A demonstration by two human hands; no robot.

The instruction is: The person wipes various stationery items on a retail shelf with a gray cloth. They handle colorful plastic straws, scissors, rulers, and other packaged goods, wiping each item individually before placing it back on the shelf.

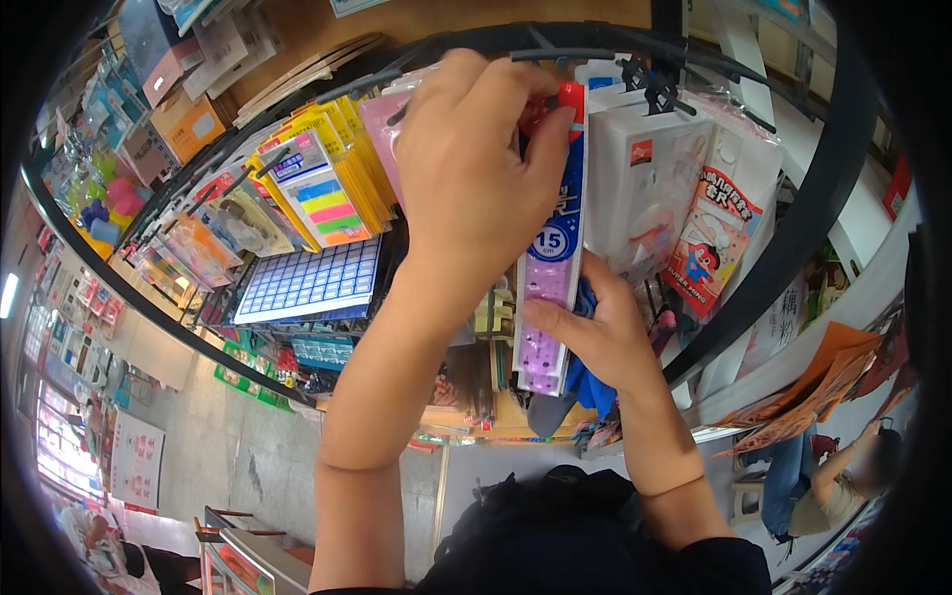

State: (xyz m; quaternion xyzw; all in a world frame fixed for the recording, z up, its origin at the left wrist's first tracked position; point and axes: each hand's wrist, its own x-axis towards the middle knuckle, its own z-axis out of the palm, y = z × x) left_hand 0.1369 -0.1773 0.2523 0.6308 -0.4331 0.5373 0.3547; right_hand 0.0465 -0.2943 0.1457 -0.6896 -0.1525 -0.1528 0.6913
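Observation:
A slim packaged ruler (pixel 547 283), purple below a blue and red header card, hangs upright before me at the black wire rack. My left hand (pixel 481 164) is closed at its top, thumb and bent fingers pinching the header beside a rack hook. Lower down, my right hand (pixel 602 332) grips the pack's right edge, its thumb lying across the purple part. More purple packs seem to lie behind the front one. The left hand hides part of the hook and the header.
White packets (pixel 640 183) and a red cartoon-printed pack (pixel 716 238) hang to the right. Yellow packs of sticky tabs (pixel 322 203) hang to the left, above a blue-and-white grid sheet (pixel 309 285). A black rail (pixel 793 223) curves at right. A person (pixel 843 481) is at lower right.

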